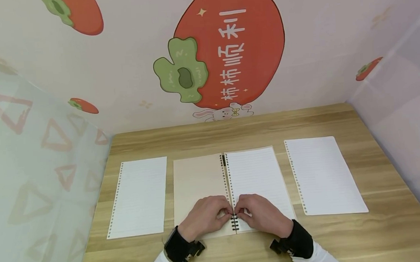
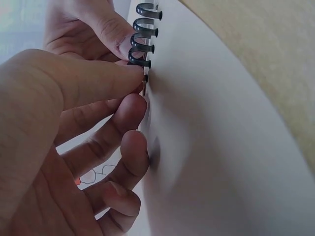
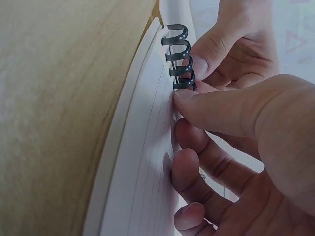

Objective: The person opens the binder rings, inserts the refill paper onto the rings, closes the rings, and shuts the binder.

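Note:
A loose-leaf notebook lies spread in front of me, a tan cover (image 1: pixel 197 179) to the left and lined paper (image 1: pixel 255 170) to the right. Black binding rings (image 1: pixel 235 225) run between the two halves; several stand closed in a row at the near end. My left hand (image 1: pixel 208 216) pinches the rings from the left, thumb and forefinger at the spine. From the right, my right hand (image 1: pixel 261 214) pinches the same stretch, its thumb (image 3: pixel 211 110) just beside the closed rings. The fingertips of both hands nearly meet and hide the rings beneath them.
One loose punched sheet (image 1: pixel 140 196) lies left of the notebook, another lined sheet (image 1: pixel 324 176) right of it. All rest on a wooden table (image 1: pixel 234 256), with a printed wall (image 1: pixel 132 68) behind and side panels left and right.

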Action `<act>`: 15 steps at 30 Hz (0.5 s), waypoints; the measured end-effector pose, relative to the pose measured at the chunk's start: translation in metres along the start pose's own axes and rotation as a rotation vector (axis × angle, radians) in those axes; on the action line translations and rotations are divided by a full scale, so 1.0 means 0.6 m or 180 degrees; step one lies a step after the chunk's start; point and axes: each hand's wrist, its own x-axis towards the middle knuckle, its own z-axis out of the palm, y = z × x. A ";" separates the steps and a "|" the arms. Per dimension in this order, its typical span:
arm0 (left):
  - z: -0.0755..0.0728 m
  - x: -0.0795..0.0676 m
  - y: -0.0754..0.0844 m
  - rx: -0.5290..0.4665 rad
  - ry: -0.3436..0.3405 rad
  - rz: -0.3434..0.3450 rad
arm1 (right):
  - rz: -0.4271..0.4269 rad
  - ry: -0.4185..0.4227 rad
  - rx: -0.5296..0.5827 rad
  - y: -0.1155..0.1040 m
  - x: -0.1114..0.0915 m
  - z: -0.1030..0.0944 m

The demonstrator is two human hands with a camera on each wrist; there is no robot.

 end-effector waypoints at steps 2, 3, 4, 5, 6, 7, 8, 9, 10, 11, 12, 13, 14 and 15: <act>-0.001 -0.001 0.002 -0.0019 0.0007 -0.0016 | 0.0008 -0.0011 -0.0010 -0.001 0.000 0.000; -0.002 -0.002 0.003 -0.0023 0.0010 -0.0029 | 0.0012 -0.0020 -0.0024 -0.001 -0.001 -0.001; -0.002 -0.003 0.004 -0.0035 0.0016 -0.0038 | 0.0019 -0.0027 -0.0043 -0.002 -0.001 -0.001; -0.003 -0.004 0.005 -0.0053 0.0017 -0.0058 | 0.0032 -0.0037 -0.0064 -0.003 -0.002 -0.002; -0.004 -0.006 0.005 -0.0071 0.0014 -0.0090 | 0.0046 -0.0044 -0.0081 -0.004 -0.002 -0.003; -0.005 -0.007 0.006 -0.0089 0.0015 -0.0113 | 0.0067 -0.0050 -0.0102 -0.006 -0.004 -0.004; -0.006 -0.009 0.007 -0.0110 0.0014 -0.0144 | 0.0087 -0.0052 -0.0119 -0.007 -0.005 -0.005; -0.006 -0.011 0.007 -0.0130 0.0011 -0.0170 | 0.0104 -0.0049 -0.0138 -0.009 -0.006 -0.006; -0.007 -0.012 0.007 -0.0149 0.0012 -0.0188 | 0.0127 -0.0045 -0.0144 -0.010 -0.007 -0.008; -0.007 -0.015 0.008 -0.0160 0.0014 -0.0211 | 0.0146 -0.0041 -0.0149 -0.011 -0.009 -0.009; -0.007 -0.017 0.009 -0.0169 0.0026 -0.0219 | 0.0166 -0.0035 -0.0152 -0.012 -0.011 -0.010; -0.006 -0.019 0.010 -0.0174 0.0045 -0.0218 | 0.0182 -0.0032 -0.0159 -0.013 -0.013 -0.010; -0.005 -0.022 0.012 -0.0181 0.0055 -0.0230 | 0.0188 -0.0025 -0.0159 -0.014 -0.015 -0.011; -0.004 -0.025 0.013 -0.0174 0.0073 -0.0233 | 0.0195 -0.0026 -0.0155 -0.015 -0.017 -0.011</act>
